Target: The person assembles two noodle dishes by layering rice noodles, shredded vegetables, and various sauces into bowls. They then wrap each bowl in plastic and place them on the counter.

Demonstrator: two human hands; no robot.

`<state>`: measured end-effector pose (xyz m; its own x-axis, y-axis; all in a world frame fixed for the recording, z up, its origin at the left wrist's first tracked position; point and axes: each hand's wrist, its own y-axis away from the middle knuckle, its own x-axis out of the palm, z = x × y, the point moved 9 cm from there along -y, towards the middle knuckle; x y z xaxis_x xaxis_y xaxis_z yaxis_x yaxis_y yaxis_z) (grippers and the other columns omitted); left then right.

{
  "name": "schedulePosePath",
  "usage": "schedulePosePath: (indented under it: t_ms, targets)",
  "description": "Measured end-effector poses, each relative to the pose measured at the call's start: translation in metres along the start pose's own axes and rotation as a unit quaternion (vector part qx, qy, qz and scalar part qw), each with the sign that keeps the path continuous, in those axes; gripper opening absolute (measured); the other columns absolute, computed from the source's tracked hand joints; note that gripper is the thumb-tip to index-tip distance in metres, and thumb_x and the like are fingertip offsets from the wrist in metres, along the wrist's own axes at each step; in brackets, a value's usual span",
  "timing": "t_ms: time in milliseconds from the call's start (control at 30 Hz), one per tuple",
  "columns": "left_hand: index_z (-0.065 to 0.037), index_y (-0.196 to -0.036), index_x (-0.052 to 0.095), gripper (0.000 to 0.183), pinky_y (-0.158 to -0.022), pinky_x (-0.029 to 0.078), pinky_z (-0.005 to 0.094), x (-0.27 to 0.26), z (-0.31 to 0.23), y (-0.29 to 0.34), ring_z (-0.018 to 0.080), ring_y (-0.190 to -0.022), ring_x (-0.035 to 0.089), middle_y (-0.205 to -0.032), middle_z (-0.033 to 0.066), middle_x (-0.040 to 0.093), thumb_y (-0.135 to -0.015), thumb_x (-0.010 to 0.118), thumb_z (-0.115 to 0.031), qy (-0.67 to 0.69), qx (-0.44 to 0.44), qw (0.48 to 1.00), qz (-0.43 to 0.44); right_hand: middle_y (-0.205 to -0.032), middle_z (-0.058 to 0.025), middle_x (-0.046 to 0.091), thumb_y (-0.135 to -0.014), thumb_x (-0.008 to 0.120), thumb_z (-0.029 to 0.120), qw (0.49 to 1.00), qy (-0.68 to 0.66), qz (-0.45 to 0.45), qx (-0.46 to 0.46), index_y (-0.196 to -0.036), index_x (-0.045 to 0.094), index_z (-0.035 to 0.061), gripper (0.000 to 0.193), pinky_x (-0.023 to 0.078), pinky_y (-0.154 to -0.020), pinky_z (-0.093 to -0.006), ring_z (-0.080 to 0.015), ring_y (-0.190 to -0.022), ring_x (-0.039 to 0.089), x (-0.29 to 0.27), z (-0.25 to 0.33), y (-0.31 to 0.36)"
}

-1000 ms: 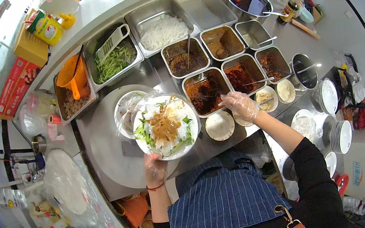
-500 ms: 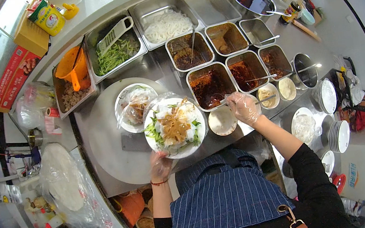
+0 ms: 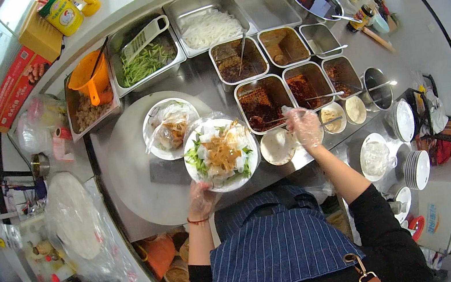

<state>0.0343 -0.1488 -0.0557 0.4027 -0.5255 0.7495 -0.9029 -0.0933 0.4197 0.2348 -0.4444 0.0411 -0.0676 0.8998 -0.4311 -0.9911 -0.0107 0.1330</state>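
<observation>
My left hand [image 3: 201,201], in a clear plastic glove, grips the near edge of a white plate [image 3: 218,189] lined with clear plastic. On it lie white noodle pieces, green cucumber shreds and a brown sauce [image 3: 221,152]. My gloved right hand [image 3: 306,129] is closed on the thin metal handle of a spoon [image 3: 276,121], whose other end is over or in a steel pan of dark red chili sauce [image 3: 238,104]; the spoon's bowl is hard to make out. Below that pan stands a white bowl [image 3: 278,148] with pale residue, left of my right hand.
A second plastic-lined plate [image 3: 148,123] of food rests on a round white board [image 3: 132,178]. Behind are pans of cucumber shreds [image 3: 144,62], white noodles [image 3: 211,28] and several sauces. An orange strainer [image 3: 88,74] sits over a meat pan. Stacked plates [image 3: 418,169] stand at right.
My right hand has shifted slightly right and down, and the spoon now reaches across the chili sauce pan. The whole view has shifted a little; the plate stays in my left hand.
</observation>
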Motion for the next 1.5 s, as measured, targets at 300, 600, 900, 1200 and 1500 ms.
schedulePosePath:
  t_ms: [300, 600, 900, 1200, 1500]
  targets:
    - [-0.003, -0.141, 0.035, 0.061, -0.101, 0.047, 0.0457, 0.025, -0.006, 0.001, 0.0242, -0.108, 0.059, -0.123, 0.0115, 0.056, -0.084, 0.056, 0.0, 0.071, -0.023, 0.996, 0.044, -0.071, -0.0013, 0.063, -0.096, 0.059, 0.014, 0.994, -0.079, 0.027, -0.07, -0.097, 0.068, -0.0016, 0.018, 0.044, -0.053, -0.0212, -0.0063, -0.06, 0.056, -0.023, 0.093, 0.035]
    - [0.003, -0.141, 0.033, 0.063, -0.102, 0.047, 0.0472, 0.042, -0.013, -0.004, 0.0323, -0.122, 0.053, -0.136, 0.0193, 0.048, -0.089, 0.062, -0.019, 0.024, -0.005, 0.996, 0.084, -0.084, -0.0151, 0.066, -0.087, 0.063, 0.006, 0.917, 0.136, 0.122, -0.355, -0.104, 0.067, 0.0062, 0.017, 0.052, -0.065, -0.0362, -0.032, -0.077, 0.065, 0.034, 0.162, 0.106]
    - [0.0, -0.143, 0.03, 0.066, -0.104, 0.045, 0.0474, 0.047, -0.016, -0.009, 0.0311, -0.124, 0.051, -0.139, 0.0177, 0.046, -0.084, 0.058, -0.012, 0.061, -0.006, 0.992, 0.111, -0.077, -0.0058, 0.065, -0.093, 0.063, 0.017, 0.98, -0.118, 0.042, -0.155, -0.097, 0.069, 0.0017, 0.017, 0.048, -0.058, -0.0284, -0.0136, -0.065, 0.06, 0.02, 0.104, 0.069]
    - [-0.002, -0.136, 0.042, 0.056, -0.101, 0.046, 0.0426, -0.009, -0.018, 0.012, 0.0226, -0.106, 0.06, -0.121, 0.0104, 0.059, -0.083, 0.059, -0.004, 0.066, 0.004, 0.998, -0.017, -0.068, -0.0042, 0.064, -0.095, 0.061, 0.032, 0.996, -0.058, -0.058, -0.029, -0.093, 0.068, -0.0005, 0.034, 0.044, -0.051, -0.0238, -0.0094, -0.057, 0.056, -0.037, 0.004, -0.018]
    - [0.002, -0.131, 0.046, 0.054, -0.103, 0.043, 0.051, 0.078, -0.032, 0.006, 0.0335, -0.118, 0.055, -0.128, 0.019, 0.055, -0.081, 0.059, -0.011, -0.013, 0.018, 0.998, 0.053, -0.07, -0.0109, 0.067, -0.095, 0.057, 0.025, 0.955, 0.203, -0.143, -0.163, -0.095, 0.067, -0.0016, 0.028, 0.051, -0.062, -0.0365, -0.0206, -0.065, 0.065, -0.087, 0.001, -0.028]
